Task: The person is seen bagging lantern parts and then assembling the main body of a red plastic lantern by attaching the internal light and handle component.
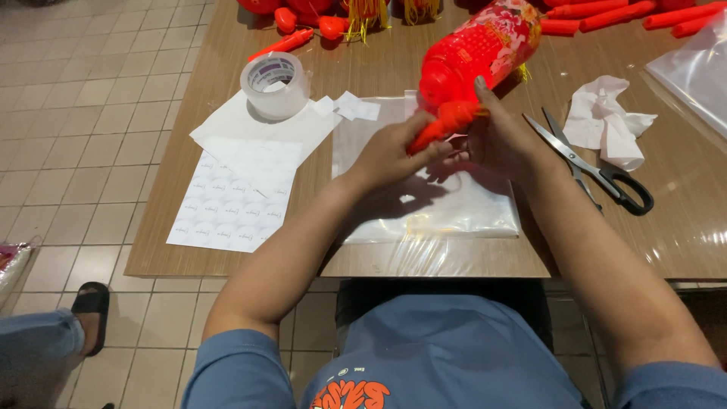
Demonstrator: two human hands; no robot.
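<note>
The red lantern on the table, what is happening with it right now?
A person seated at the wooden table holds a red patterned plastic lantern with both bare hands. The left hand grips its orange-red end piece; the right hand steadies the body. Clear plastic bags lie underneath. A tape roll, a white sticker sheet and black-handled scissors lie nearby.

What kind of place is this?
Probably a craft or packing table in a tiled room: a red lantern in both hands, a tape roll, scissors and a sticker sheet.
</note>
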